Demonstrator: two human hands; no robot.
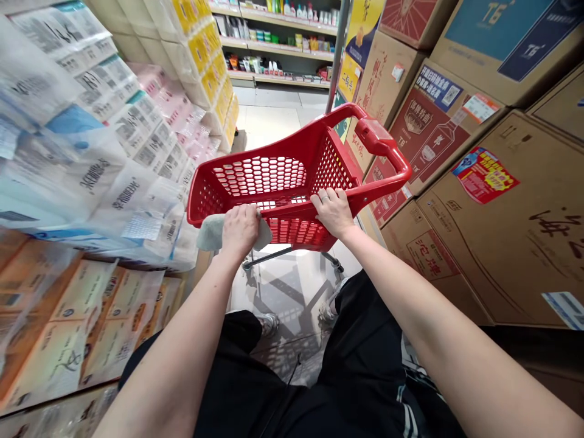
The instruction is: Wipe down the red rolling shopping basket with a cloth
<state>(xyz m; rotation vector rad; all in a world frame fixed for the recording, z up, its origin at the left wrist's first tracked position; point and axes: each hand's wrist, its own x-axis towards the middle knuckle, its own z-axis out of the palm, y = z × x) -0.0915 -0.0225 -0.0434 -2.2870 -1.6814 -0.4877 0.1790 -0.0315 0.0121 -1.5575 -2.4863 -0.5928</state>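
A red plastic shopping basket cart stands in front of me in a shop aisle, empty, with its handle raised at the right. My left hand is closed on a grey cloth pressed against the basket's near rim. My right hand grips the same rim further right, fingers curled over the edge, a ring on one finger. I wear black trousers, and my shoes show on the tiled floor below the cart.
Stacked packs of tissue paper line the left side. Brown cardboard boxes are piled high on the right. The pale tiled aisle runs ahead to shelves of small goods. A metal pole rises behind the cart.
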